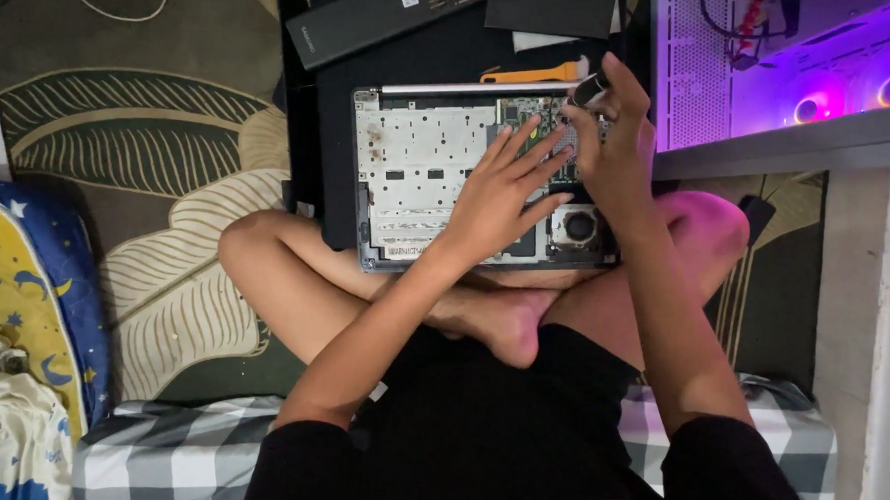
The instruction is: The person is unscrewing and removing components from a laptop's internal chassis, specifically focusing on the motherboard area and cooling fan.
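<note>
An opened laptop [419, 159] lies bottom-up on a black mat in front of my crossed legs, its silver inner frame, circuit board and round fan [578, 226] exposed. My left hand [503, 188] rests flat on the laptop's middle with fingers spread, pressing down near the board. My right hand [615, 137] hovers over the laptop's right side, fingers closed around a black screwdriver handle [589, 88] that points down at the board.
A long black box [375, 17] with screwdriver bits and an orange pry tool [533, 74] lie beyond the laptop. A lit desktop computer case [783, 75] with purple light stands at the right. Patterned rug, blue pillow [33, 282] at left, checked bedding under me.
</note>
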